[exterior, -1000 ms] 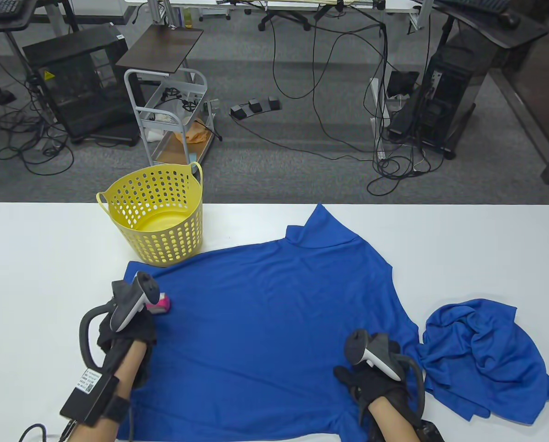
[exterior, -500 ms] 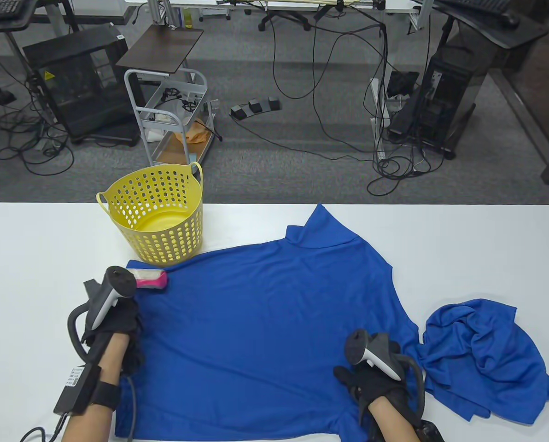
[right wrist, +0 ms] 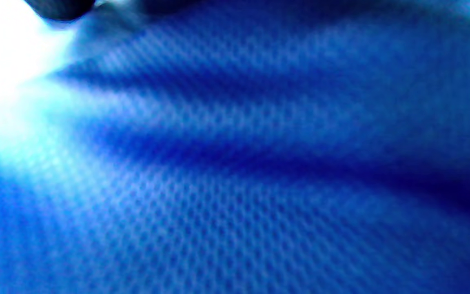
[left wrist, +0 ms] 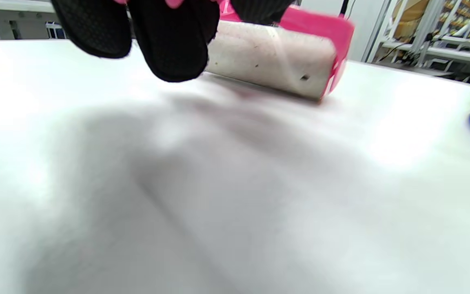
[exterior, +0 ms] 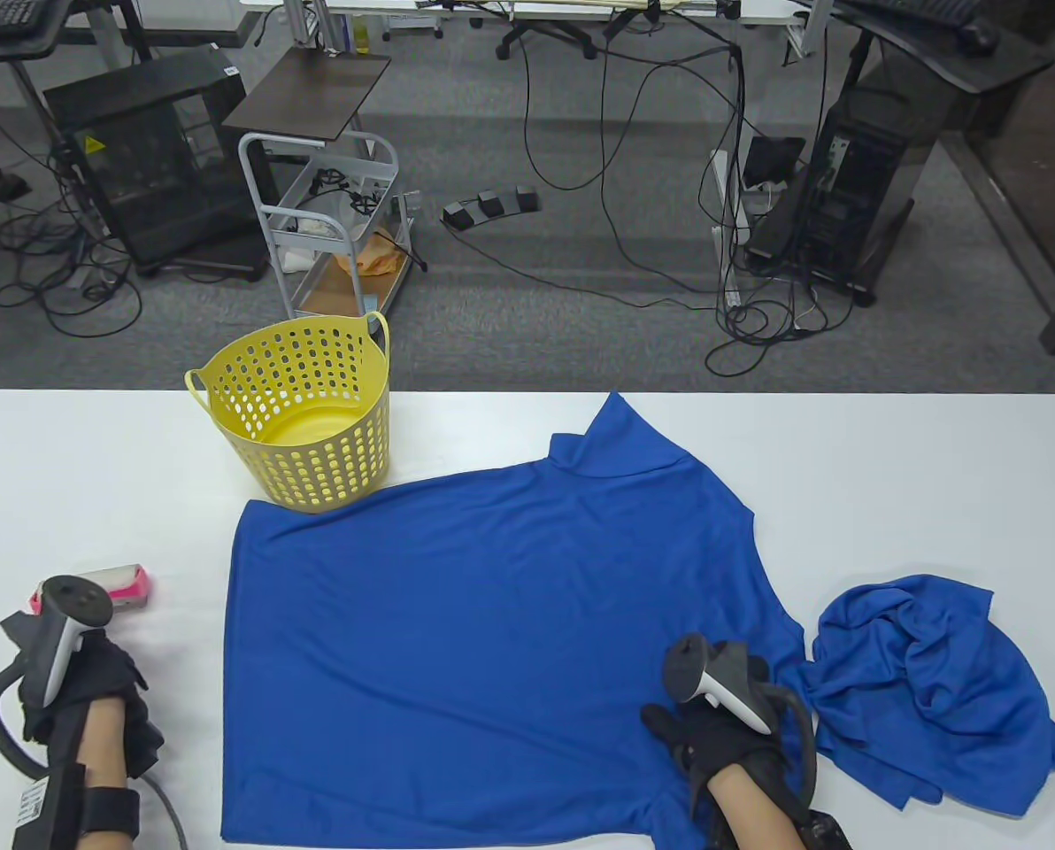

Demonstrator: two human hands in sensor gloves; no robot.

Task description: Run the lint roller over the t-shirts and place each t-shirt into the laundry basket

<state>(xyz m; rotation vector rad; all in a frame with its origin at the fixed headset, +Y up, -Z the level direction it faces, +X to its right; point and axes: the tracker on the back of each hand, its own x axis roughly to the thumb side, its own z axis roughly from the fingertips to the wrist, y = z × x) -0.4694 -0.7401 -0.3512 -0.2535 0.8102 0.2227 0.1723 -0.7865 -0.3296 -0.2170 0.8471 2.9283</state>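
Note:
A blue t-shirt (exterior: 510,637) lies spread flat on the white table (exterior: 890,460). My left hand (exterior: 85,664) is off the shirt near the table's left edge and grips the pink handle of the lint roller (exterior: 129,586). In the left wrist view the roller's white drum (left wrist: 267,65) lies on or just above the bare tabletop, beyond my fingers (left wrist: 169,45). My right hand (exterior: 713,735) rests flat on the shirt's lower right part. The right wrist view is filled by blurred blue fabric (right wrist: 235,163).
A yellow perforated laundry basket (exterior: 302,412) stands at the back left, touching the shirt's far left corner. A second blue t-shirt (exterior: 926,691) lies crumpled at the right, beside my right hand. A cart and cables stand on the floor beyond the table.
My left hand has carried the lint roller leftward and nearer, from the shirt's far left corner to the bare table. The right hand has stayed put.

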